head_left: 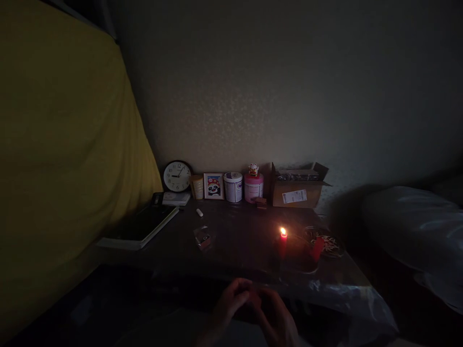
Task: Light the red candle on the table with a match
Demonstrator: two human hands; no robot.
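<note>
Low in the view, just off the table's front edge, my left hand [233, 302] and my right hand [278, 315] are close together. Fingers of both are closed around a small dark reddish object [255, 298], whose kind is lost in the dim light. Beyond them a red candle [283, 241] burns upright with a small flame. To its right a second red candle-like piece [317, 249] leans, unlit, beside a round dish [340, 253] of thin pale sticks. A small box in clear wrap [203, 238] lies farther left on the table.
Along the wall stand a clock [177, 176], a yellow cup [197, 187], a panda picture [213, 186], a white tin [233, 187], a pink tin [253, 188] bearing a cat figurine [253, 169], and an open cardboard box [296, 193]. A large book [144, 226] lies left, beside a yellow curtain [72, 144].
</note>
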